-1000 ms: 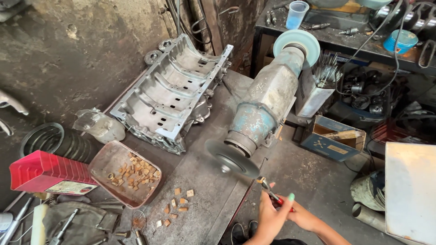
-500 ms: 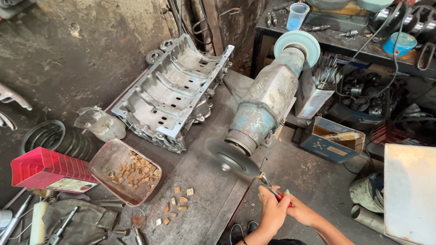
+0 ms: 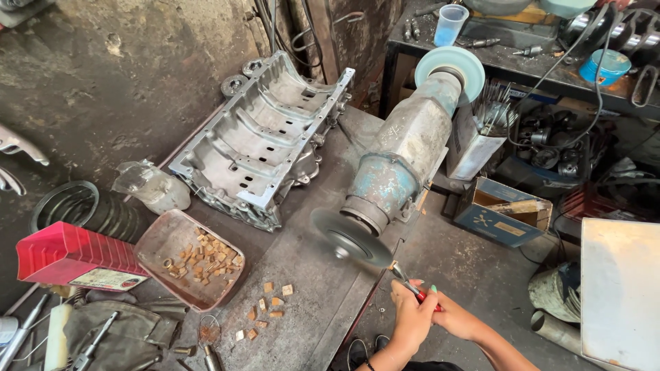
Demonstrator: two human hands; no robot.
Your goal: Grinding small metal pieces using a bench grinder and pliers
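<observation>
Far left: red ribbed box (image 3: pixel 72 257) lying flat on the bench, beside a shallow rust-red tray (image 3: pixel 159 242) partly filled with small tan blocks (image 3: pixel 206 260). Just right of the tray, a scatter of loose blocks (image 3: pixel 271 306) of the same kind out on the steel benchtop (image 3: pixel 309 275), apart from one another. Behind, a bare aluminium engine casting (image 3: pixel 265 141), open side up, untouched by either hand.

Centre: blue-grey bench grinder (image 3: pixel 405 158) set at an angle, grey disc wheel (image 3: pixel 350 237) at the near end, blurred as if spinning.

At the wheel's lower right edge: tip of a slim red-handled tool (image 3: pixel 410 285), touching the rim or just off it, hard to tell which. Left hand (image 3: pixel 411 319) wrapped around the handle, fingers curled tight. Right hand (image 3: pixel 457 317) closed against it from the other side, fingers also folded onto the handle, one green-painted nail showing. Whether anything small sits pinched at the tool's tip: too tiny to tell.

Judging from the layout: work at the wheel in full swing, many blocks lying in the tray and on the bench, no telling from here which are ground and which are not.

Right: blue cardboard box (image 3: pixel 505 213) on the floor, cluttered dark shelf beyond.
</observation>
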